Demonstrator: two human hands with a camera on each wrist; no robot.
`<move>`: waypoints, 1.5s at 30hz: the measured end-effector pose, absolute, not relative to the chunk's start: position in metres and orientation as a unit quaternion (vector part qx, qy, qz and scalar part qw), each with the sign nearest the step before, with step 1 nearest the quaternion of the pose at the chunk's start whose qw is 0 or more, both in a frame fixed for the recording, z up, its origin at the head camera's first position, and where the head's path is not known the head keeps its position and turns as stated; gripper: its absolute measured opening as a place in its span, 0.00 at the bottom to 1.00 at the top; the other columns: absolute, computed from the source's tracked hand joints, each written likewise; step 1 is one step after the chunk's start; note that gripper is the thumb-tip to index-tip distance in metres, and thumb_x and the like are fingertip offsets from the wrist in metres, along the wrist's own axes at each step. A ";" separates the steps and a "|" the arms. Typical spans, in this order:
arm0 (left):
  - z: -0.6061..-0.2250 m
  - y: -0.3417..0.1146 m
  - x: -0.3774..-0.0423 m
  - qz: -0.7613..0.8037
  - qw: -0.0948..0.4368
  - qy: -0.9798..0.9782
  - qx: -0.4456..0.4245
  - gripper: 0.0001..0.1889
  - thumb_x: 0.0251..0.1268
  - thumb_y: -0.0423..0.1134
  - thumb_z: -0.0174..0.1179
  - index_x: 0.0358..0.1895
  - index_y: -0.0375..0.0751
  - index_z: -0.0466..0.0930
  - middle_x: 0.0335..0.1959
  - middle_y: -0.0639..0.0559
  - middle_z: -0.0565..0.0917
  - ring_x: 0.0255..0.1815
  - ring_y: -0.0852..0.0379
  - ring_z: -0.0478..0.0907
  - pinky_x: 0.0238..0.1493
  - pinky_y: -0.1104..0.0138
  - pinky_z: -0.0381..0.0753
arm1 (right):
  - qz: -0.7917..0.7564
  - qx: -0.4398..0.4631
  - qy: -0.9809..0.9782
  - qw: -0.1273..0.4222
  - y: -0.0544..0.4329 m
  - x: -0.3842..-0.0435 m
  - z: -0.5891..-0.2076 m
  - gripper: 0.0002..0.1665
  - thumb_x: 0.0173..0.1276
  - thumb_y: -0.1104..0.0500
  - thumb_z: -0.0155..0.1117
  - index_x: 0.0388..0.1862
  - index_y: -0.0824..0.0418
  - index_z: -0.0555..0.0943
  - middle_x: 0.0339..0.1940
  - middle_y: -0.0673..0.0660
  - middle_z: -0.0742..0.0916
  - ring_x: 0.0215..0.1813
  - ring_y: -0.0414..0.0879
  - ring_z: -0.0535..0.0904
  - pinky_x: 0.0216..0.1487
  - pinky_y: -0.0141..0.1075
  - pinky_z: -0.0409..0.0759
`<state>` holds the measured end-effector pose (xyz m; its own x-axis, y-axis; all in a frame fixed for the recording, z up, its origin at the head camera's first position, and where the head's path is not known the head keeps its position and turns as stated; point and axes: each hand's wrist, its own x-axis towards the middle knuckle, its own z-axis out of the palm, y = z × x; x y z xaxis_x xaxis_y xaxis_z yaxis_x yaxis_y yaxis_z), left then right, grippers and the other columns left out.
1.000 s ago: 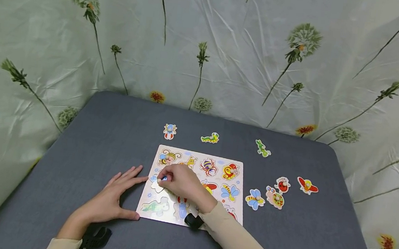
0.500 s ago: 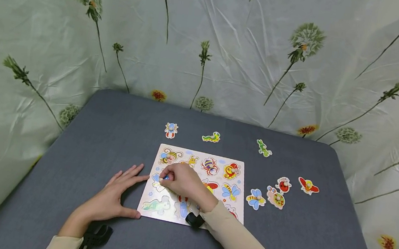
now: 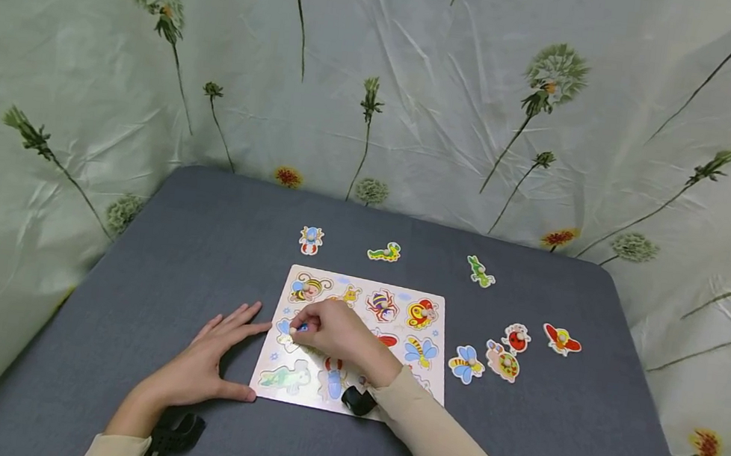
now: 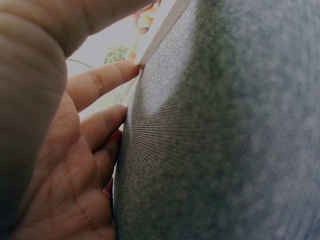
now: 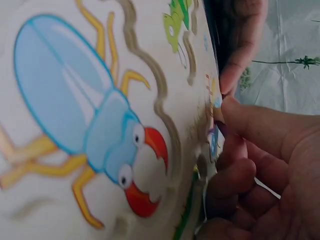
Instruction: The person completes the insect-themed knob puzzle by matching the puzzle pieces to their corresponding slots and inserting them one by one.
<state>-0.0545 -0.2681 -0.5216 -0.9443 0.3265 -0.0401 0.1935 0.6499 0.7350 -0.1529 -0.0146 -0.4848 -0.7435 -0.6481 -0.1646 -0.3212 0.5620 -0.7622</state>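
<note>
Flat, pale insect-printed puzzle board (image 3: 305,399), with a partly blue piece (image 5: 213,140) pinched at its left side.

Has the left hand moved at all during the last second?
No, not visibly: judged against the board in the head view, the left hand lies spread at its left edge, just as before.

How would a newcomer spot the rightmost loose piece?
On the gray table, find the puzzle board, then look well right of it. The red-winged piece lies farthest out; unlike its neighbours, it spreads two red wings from a yellow middle.
</note>
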 end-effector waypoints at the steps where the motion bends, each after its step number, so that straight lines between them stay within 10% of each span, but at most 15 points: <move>1: -0.522 -0.269 -0.054 0.393 0.086 0.905 0.143 0.56 0.40 0.58 0.87 0.80 0.58 0.72 0.89 0.44 0.57 0.90 0.32 0.49 0.81 0.29 0.42 | -0.372 -0.287 0.853 0.226 -0.014 -0.153 -0.484 0.05 0.71 0.59 0.75 0.43 0.56 0.93 0.20 0.41 0.78 0.21 0.32 0.68 0.27 0.26 0.64; 45: -0.521 -0.267 -0.052 0.387 0.086 0.908 0.136 0.57 0.40 0.58 0.88 0.81 0.60 0.71 0.90 0.45 0.56 0.90 0.33 0.48 0.82 0.31 0.42 | -0.517 -0.135 0.822 0.196 0.090 -0.244 -0.482 0.17 0.80 0.58 0.68 0.61 0.66 0.87 0.26 0.48 0.77 0.28 0.46 0.69 0.32 0.34 0.71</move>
<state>-0.0521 -0.2667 -0.5209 -0.9484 0.3129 -0.0518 0.1794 0.6640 0.7259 -0.2437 0.0900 -0.4819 -0.8865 -0.4252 -0.1825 -0.0195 0.4284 -0.9034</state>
